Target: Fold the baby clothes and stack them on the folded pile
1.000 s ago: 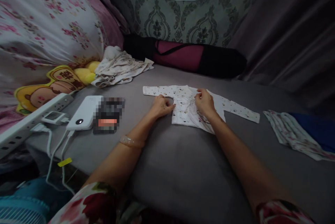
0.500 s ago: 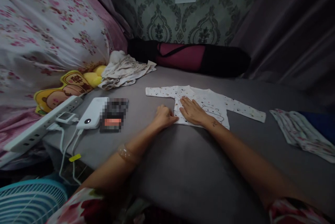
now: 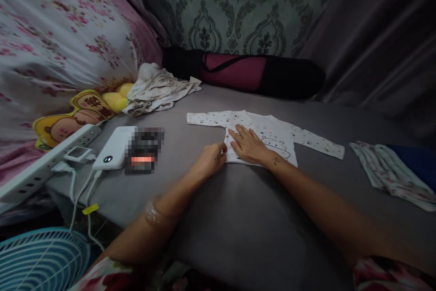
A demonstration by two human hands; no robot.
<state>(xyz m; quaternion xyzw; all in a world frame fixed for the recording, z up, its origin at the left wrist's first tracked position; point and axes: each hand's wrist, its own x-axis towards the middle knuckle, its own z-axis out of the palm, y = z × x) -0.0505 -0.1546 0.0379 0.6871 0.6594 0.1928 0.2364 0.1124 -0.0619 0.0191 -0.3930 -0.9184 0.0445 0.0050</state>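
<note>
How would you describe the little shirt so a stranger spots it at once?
On the grey surface, look in front of the long dark bag. The little white shirt lies there, partly under the right hand. Unlike the crumpled cloths and folded cloth, it is spread flat, sleeves out, with an outlined animal.

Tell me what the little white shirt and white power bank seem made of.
Small white printed long-sleeved shirt: matte, soft fabric, probably cotton knit, since it lies limp. White rectangular power bank: smooth, likely hard plastic, judging by its rigid edges.
</note>
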